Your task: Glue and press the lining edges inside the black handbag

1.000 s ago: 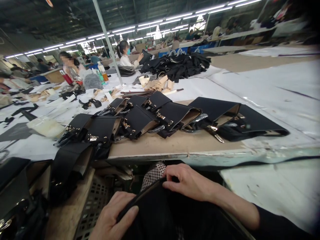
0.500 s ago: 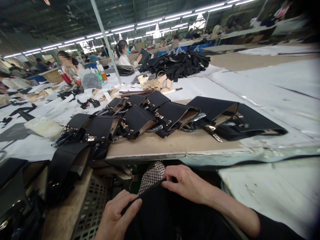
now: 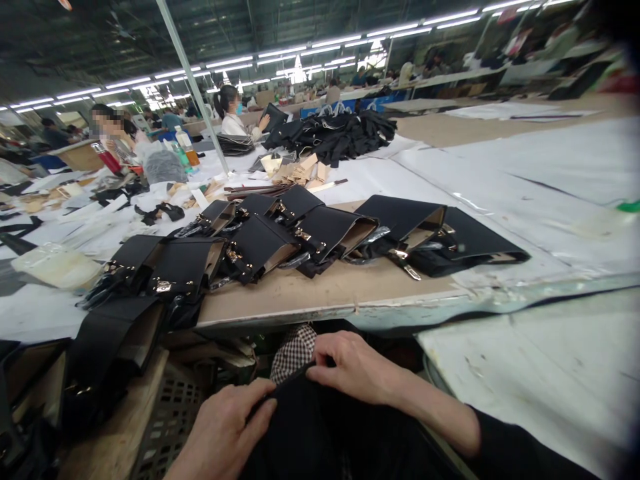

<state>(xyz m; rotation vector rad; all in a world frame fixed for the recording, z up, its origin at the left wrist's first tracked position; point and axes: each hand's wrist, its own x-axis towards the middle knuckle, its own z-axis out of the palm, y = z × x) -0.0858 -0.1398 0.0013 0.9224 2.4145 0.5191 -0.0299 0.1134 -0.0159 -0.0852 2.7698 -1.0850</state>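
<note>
My left hand [image 3: 225,423] pinches the near-left end of a straight edge on a black fabric piece [image 3: 295,427] held low over my lap. Farther along the same edge, the thumb and fingers of my right hand [image 3: 347,367] are closed on it. The rest of the piece hangs down toward me, dark, so its full shape cannot be made out. Behind it shows a brown-and-white checkered cloth [image 3: 293,353]. Beyond my hands, several black handbags [image 3: 263,243] with gold-coloured metal fittings lie overlapping along the table.
The table's front edge [image 3: 345,313] runs just beyond my hands. At lower left stand a plastic crate [image 3: 167,413] and a wooden board [image 3: 117,427] with more bags. A white panel [image 3: 540,373] lies at right. Black pieces [image 3: 340,137] are heaped farther back, near a masked co-worker [image 3: 235,120].
The view has turned slightly, so the table and bags sit farther left. Both hands keep their grip on the black fabric edge, with little change in pose.
</note>
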